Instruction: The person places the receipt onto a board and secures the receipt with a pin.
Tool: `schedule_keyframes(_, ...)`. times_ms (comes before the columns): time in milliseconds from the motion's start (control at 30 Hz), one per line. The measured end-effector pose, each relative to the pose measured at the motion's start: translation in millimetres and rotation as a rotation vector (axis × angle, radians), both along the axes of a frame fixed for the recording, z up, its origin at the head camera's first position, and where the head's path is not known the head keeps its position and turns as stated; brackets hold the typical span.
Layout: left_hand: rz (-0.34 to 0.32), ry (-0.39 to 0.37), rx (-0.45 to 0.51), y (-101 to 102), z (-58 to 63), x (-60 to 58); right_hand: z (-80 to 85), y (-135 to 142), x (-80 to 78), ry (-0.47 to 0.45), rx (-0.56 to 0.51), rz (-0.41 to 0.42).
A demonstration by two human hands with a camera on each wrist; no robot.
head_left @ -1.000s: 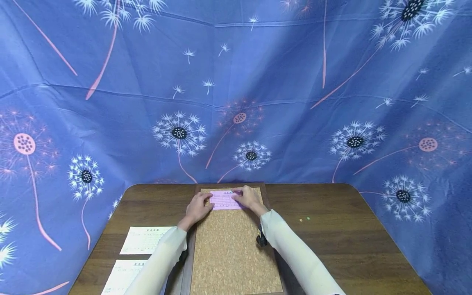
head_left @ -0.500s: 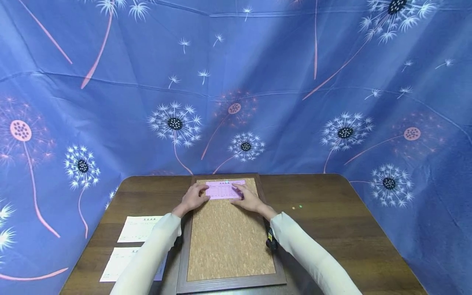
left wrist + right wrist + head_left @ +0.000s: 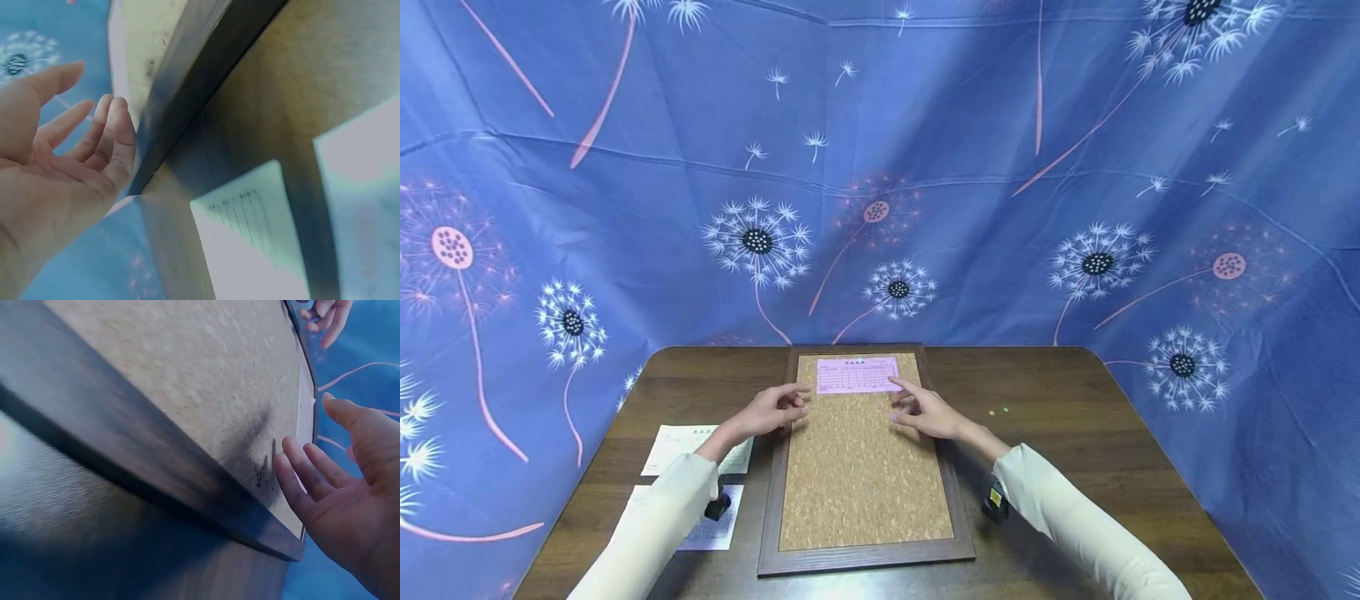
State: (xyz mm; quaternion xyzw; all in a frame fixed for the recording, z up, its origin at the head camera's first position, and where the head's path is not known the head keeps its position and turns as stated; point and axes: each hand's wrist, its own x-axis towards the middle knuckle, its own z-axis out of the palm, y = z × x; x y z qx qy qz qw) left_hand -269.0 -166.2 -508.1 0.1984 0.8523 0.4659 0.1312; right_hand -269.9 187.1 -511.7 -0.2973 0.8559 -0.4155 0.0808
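A pink printed form [image 3: 850,385] lies flat at the top of a wood-framed cork board [image 3: 865,475]. At the middle of its upper edge shows a small green dot [image 3: 861,361], perhaps a pushpin. My left hand [image 3: 769,412] hovers by the board's left side with loosely bent fingers, holding nothing. Over the right part of the cork, my right hand [image 3: 931,414] has its fingers spread; its index fingertip is close to the form's right edge, and whether it touches I cannot tell. In the right wrist view that hand [image 3: 344,506] has nothing in its palm.
Two more printed sheets lie left of the board, an upper one [image 3: 662,448] and a lower one [image 3: 718,533] partly under my left sleeve. On the brown table [image 3: 1075,483] to the right rest a tiny orange piece [image 3: 992,412] and a green one [image 3: 1006,409]. A blue patterned cloth [image 3: 985,275] hangs behind.
Both hands have come off the pink form and moved apart, the left toward the left and the right toward the right. The form stays on the board. The head view has tilted down.
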Motion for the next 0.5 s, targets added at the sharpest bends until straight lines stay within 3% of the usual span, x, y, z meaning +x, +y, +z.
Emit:
schedule_keyframes(233,0.025,0.04,-0.003,-34,13.6,39.9,8.7,16,19.6,-0.015,-0.031,0.016)
schedule_keyframes(500,0.073,0.07,-0.013,-78,13.9,75.3,7.2,44,39.2,-0.012,-0.029,0.019)
